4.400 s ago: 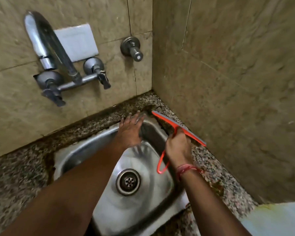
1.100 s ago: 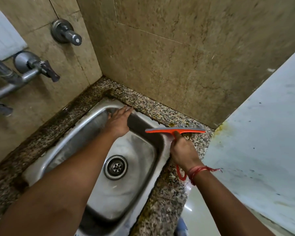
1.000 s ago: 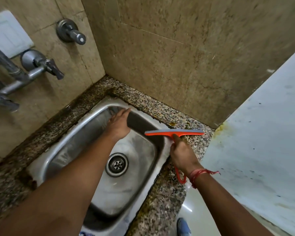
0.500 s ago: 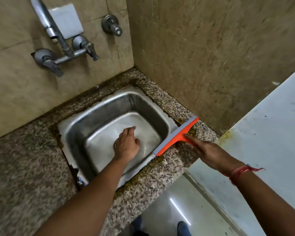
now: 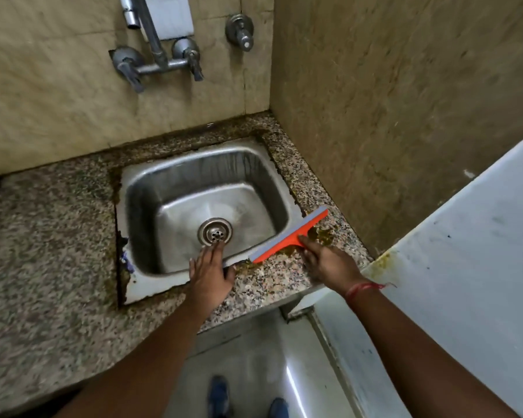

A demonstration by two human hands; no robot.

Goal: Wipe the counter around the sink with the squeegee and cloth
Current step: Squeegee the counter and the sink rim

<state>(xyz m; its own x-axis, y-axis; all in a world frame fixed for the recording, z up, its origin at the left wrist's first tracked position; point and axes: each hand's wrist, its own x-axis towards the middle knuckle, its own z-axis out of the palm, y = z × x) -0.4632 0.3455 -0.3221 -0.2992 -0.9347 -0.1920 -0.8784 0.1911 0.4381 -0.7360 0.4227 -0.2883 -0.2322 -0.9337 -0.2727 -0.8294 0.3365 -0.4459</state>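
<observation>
In the head view, the right hand (image 5: 326, 262) grips the handle of the orange squeegee (image 5: 290, 235), whose blade lies on the speckled counter (image 5: 272, 279) at the sink's (image 5: 139, 282) near right corner. Its long axis runs diagonally, from beside the left hand (image 5: 210, 274) up and away toward the side wall. The left hand rests flat-fingered on the sink's front rim, holding nothing. Yellowish grime (image 5: 322, 235) lies just behind the blade. No cloth is visible.
</observation>
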